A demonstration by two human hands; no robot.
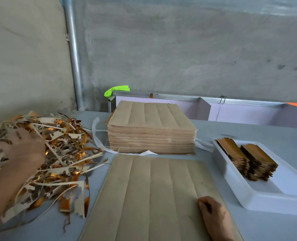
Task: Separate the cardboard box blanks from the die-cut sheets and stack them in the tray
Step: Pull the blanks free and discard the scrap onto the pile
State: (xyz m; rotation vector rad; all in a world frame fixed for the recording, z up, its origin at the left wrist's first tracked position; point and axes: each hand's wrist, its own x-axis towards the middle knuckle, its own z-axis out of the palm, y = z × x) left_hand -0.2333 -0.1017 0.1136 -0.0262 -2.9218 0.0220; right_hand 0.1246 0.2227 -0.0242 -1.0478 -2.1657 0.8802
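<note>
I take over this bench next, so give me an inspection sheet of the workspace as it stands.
Surface: grey table.
Job's things: tall stack of sheets at the back; one sheet flat in front; two rows of blanks in the white tray.
Clutter: scrap pile on the left.
Hands: left hand on the scraps; right hand on the front sheet, fingers curled.
Cables: nothing seen.
Surroundings: concrete wall, metal pipe.

One head-worn camera looks forward and down, close over the table (pixel 248 133), facing the wall (pixel 179 49).
</note>
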